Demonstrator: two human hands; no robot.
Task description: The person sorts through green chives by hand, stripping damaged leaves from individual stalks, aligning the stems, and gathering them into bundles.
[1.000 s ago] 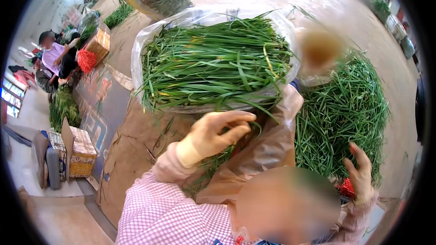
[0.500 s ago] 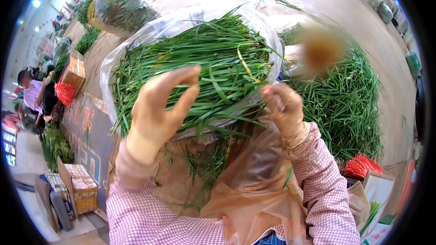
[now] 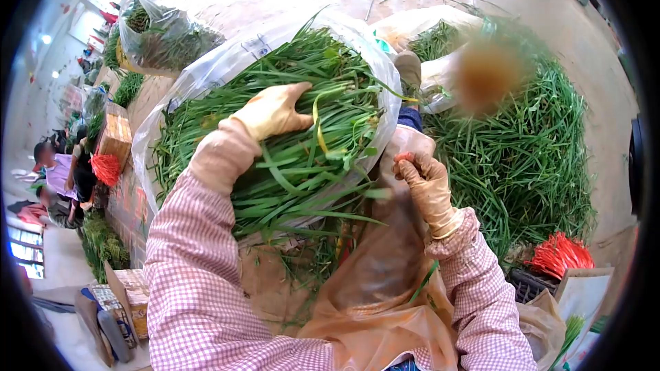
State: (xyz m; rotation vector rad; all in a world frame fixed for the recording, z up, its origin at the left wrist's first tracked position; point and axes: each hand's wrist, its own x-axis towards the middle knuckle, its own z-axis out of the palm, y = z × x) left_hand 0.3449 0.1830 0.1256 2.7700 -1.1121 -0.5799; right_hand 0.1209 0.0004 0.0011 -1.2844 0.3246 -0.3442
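Long flat green leaves, like garlic chives [image 3: 289,172], lie heaped in a clear plastic bag [image 3: 161,106] in front of me. My left hand [image 3: 275,111], in a cream rubber glove, rests on top of the heap, thumb and fingers apart. A yellowed leaf [image 3: 320,130] curves just beside its fingertips. Off the bag's right edge, above my knee, my right hand [image 3: 426,182] is closed in a pinch. Something small and reddish shows at its fingertips; whether it is held or part of the finger I cannot tell. A translucent brown plastic apron [image 3: 385,295] covers my lap.
To the right lies a large pile of chives [image 3: 509,172], with a bundle of red ties [image 3: 560,253] near it. Another filled bag [image 3: 165,38] stands at the back left. Two people [image 3: 62,172] sit at the far left by a box [image 3: 115,129].
My left hand has moved up and forward, from above the near side of the heap onto the leaves. The right hand has shifted slightly down and stays pinched. The view has turned somewhat.
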